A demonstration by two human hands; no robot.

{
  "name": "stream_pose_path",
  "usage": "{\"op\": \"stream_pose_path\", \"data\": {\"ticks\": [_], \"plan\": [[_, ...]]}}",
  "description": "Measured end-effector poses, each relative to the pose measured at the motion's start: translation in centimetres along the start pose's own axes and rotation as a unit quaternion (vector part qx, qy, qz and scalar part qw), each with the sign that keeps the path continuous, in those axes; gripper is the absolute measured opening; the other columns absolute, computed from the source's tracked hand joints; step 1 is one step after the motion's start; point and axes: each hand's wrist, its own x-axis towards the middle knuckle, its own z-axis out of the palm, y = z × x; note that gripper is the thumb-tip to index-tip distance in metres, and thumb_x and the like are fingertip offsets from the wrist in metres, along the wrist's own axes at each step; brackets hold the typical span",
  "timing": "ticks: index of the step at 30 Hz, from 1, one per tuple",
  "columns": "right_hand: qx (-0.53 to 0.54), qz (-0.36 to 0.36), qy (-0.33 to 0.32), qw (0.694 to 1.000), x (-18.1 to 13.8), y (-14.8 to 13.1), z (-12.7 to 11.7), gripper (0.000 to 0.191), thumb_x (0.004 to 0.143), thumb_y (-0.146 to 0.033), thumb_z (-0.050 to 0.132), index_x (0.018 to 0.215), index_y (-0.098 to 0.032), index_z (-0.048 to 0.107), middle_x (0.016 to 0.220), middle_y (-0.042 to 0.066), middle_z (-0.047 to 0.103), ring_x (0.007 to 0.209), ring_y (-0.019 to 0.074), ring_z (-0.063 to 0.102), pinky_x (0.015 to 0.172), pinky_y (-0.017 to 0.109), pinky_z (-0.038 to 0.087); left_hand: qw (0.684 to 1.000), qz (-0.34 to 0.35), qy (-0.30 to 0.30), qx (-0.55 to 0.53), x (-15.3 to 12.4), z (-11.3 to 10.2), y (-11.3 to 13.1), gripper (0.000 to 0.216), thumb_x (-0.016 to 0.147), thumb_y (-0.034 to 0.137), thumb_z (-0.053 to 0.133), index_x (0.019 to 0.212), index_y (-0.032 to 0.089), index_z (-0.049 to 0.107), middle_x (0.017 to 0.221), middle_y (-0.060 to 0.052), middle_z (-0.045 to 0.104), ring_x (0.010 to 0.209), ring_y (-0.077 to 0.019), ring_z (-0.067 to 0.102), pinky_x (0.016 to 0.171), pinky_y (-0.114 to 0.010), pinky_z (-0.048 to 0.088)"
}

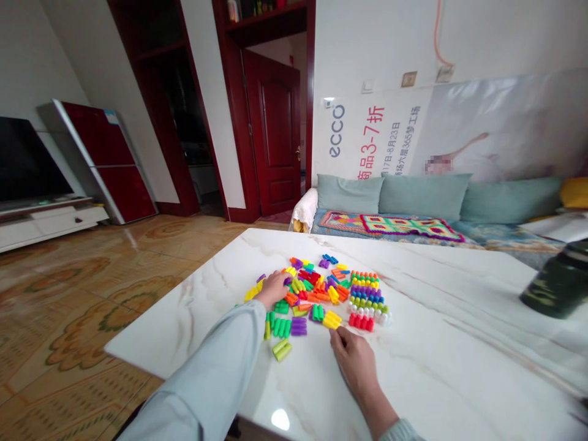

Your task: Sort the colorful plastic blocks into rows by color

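**Coloured Plastic Blocks on White Table: Part Assembled, Part Loose**

Item 1. Left hand (274,288): laid palm down on the near-left edge of the loose pile (312,283), fingers curved over the pieces. Whether a piece is clasped beneath cannot be told.

Item 2. Right hand (353,358): laid flat on the table (459,367), fingers stretched forward, fingertips touching a yellow block (332,319). No grip is seen closed round it.

Item 3. Joined panel (367,298): found just beyond the right hand, a little to its right. Rows of orange, yellow, purple, green, white and red are fitted one against the next.

Item 4. Stray pieces between the two hands: green blocks (278,326), a purple block (299,326), and a pale green block (282,350) nearest the person.

Item 5. Dark container (558,285): set well to the right of the right hand, blurred, contents not made out.

Condition: six rows are judged finished and joined. The larger share of pieces is judged unsorted, lying mixed by colour ahead of the left hand.
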Motion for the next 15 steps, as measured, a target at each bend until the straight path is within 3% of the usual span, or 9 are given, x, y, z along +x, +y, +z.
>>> {"op": "stream_pose_path", "data": {"ticks": [5, 9, 11, 12, 15], "plan": [[0.001, 0.001, 0.002, 1.0, 0.0, -0.1, -0.1, 0.038, 0.094, -0.04, 0.04, 0.063, -0.021, 0.051, 0.059, 0.001, 0.059, 0.055, 0.0126, 0.051, 0.054, 0.026, 0.022, 0.992, 0.02, 0.074, -0.103, -1.0, -1.1, 1.1, 0.035, 0.074, -0.002, 0.053, 0.093, 0.02, 0.072, 0.104, -0.006, 0.061, 0.103, -0.0182, 0.06, 0.098, -0.032, 0.045], [0.009, -0.001, 0.003, 1.0, 0.0, -0.3, -0.3, 0.038, 0.093, -0.04, 0.041, 0.063, -0.02, 0.052, 0.059, 0.001, 0.06, 0.055, 0.0123, 0.052, 0.053, 0.025, 0.022, 0.975, 0.027, 0.106, -0.192, -3.9, -2.2, 2.3, 0.038, 0.075, 0.003, 0.055, 0.108, 0.019, 0.066, 0.108, -0.006, 0.065, 0.1, -0.0176, 0.062, 0.093, -0.032, 0.05], [0.01, -0.003, 0.005, 1.0, 0.1, -0.4, -0.4, 0.039, 0.093, -0.041, 0.04, 0.063, -0.02, 0.053, 0.06, 0.001, 0.061, 0.056, 0.0126, 0.053, 0.053, 0.025, 0.023, 0.963, 0.021, 0.082, -0.256, -6.0, -2.2, 2.7, 0.036, 0.075, 0.008, 0.06, 0.109, 0.017, 0.065, 0.102, -0.006, 0.07, 0.091, -0.017, 0.067, 0.083, -0.03, 0.054], [0.008, -0.005, 0.005, 1.0, 0.0, -0.4, -0.4, 0.04, 0.094, -0.042, 0.04, 0.063, -0.021, 0.054, 0.06, 0.001, 0.061, 0.056, 0.0128, 0.053, 0.053, 0.025, 0.023, 0.951, 0.009, 0.058, -0.305, -7.1, -2.1, 2.9, 0.032, 0.074, 0.012, 0.062, 0.106, 0.016, 0.065, 0.098, -0.006, 0.072, 0.087, -0.0172, 0.068, 0.079, -0.03, 0.055], [0.0, -0.013, 0.008, 1.0, -0.1, -0.5, -0.5, 0.041, 0.093, -0.043, 0.04, 0.063, -0.021, 0.056, 0.06, 0.001, 0.061, 0.056, 0.0138, 0.055, 0.053, 0.025, 0.024, 0.857, -0.08, -0.02, -0.509, -10.0, -1.7, 3.2, 0.028, 0.069, 0.025, 0.072, 0.094, 0.013, 0.068, 0.092, -0.008, 0.074, 0.083, -0.0195, 0.07, 0.077, -0.032, 0.055]]}}
